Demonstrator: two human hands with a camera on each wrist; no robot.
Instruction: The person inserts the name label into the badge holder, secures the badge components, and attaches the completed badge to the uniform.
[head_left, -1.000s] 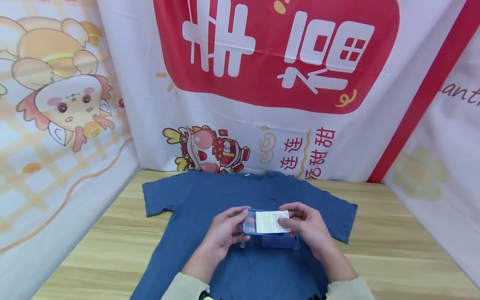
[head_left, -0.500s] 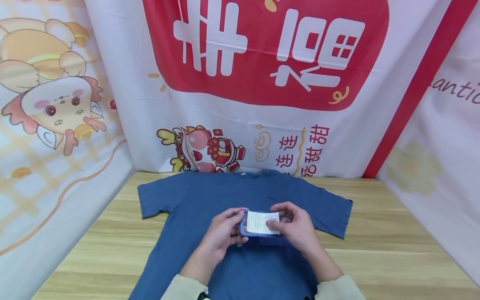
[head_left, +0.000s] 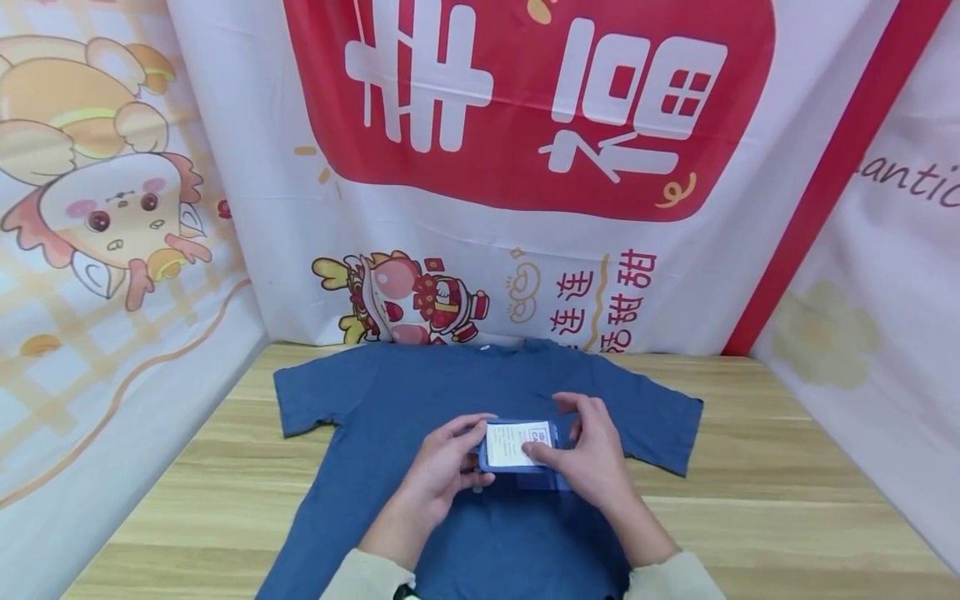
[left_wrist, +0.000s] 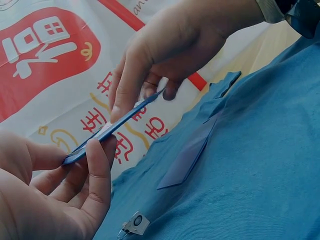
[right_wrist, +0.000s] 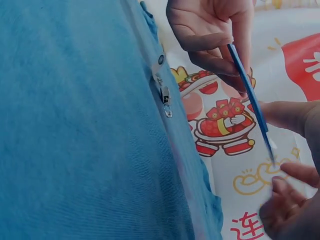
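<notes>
My left hand (head_left: 444,468) pinches the left end of a flat blue card holder (head_left: 501,468) between thumb and fingers, above a blue T-shirt. On the holder lies a white printed ID card (head_left: 506,443). The thumb of my right hand (head_left: 598,462) presses on the card's right part, with the other fingers spread near the holder's right end. A thin clear edge sticks out there in the right wrist view. Below, a flat blue plastic piece (left_wrist: 187,155) rests on the shirt. A small metal clip (left_wrist: 136,224) lies on the shirt nearer my left hand.
The T-shirt (head_left: 420,387) is spread over a wooden table (head_left: 780,475), sleeves outward. Printed cloth walls (head_left: 247,192) stand at the back and both sides.
The white card has slid left along the holder and covers more of it. My right fingers have come off the holder's right end while the thumb stays on the card.
</notes>
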